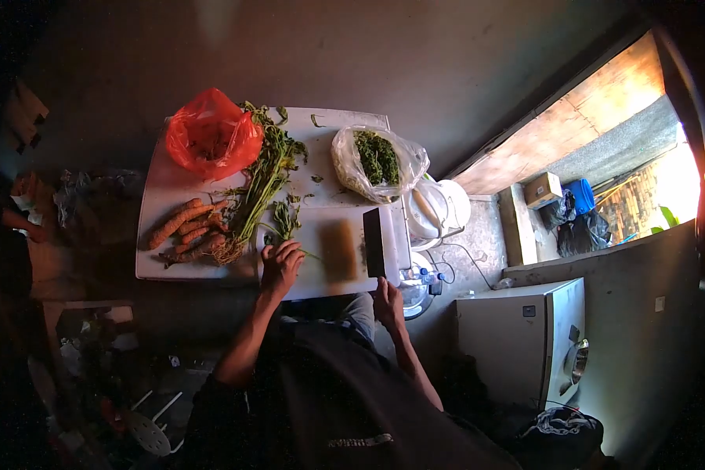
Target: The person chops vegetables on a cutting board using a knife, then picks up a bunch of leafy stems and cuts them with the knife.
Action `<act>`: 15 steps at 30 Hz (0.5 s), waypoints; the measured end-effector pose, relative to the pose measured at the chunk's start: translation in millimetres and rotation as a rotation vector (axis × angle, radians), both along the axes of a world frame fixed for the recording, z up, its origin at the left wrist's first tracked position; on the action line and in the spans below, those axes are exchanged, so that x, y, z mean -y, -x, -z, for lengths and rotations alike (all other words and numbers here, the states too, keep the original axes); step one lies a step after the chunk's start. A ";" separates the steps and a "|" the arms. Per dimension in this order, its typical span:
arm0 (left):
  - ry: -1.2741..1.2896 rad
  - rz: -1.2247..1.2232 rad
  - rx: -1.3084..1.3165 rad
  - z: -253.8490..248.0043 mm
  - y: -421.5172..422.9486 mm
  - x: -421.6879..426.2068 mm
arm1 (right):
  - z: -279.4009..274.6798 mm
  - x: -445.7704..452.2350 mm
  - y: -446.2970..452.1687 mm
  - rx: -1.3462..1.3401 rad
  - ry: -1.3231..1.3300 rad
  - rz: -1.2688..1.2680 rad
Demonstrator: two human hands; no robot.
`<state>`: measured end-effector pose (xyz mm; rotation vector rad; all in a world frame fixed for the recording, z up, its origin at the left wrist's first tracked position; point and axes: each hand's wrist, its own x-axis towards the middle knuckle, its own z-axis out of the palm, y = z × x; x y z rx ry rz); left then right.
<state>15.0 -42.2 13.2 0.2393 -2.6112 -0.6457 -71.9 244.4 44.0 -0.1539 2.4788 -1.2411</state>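
My right hand [388,302] is closed round the handle of a cleaver [374,241], whose broad dark blade stands over the right part of a white cutting board [309,274]. On the board's left side, my left hand [282,265] has its fingers curled on a leafy green sprig [285,222]; a thin stem pokes out to the right of the fingertips. Beyond that hand lies a long bunch of leafy stalks [265,184] with roots at its near end. Carrots [182,223] lie left of the bunch. A brownish patch marks the board's middle.
A red plastic bag [214,137] and a clear bag of chopped greens [376,159] stand on the white table [153,262]. To the right are a white bucket [454,205], water bottles [431,280] and a white fridge [501,329]. Another person's hand [35,233] shows at far left.
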 end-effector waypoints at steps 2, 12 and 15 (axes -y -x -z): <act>0.008 -0.027 0.006 5.6 -0.2 -2.1 | -6.2 4.2 -3.5 0.050 0.085 -0.005; 0.047 0.115 0.046 -7.6 9.7 -3.1 | 27.9 6.9 -11.5 -0.118 -0.031 -0.100; 0.032 0.170 0.051 -7.8 14.3 1.4 | 20.6 6.0 -2.9 -0.069 -0.008 -0.005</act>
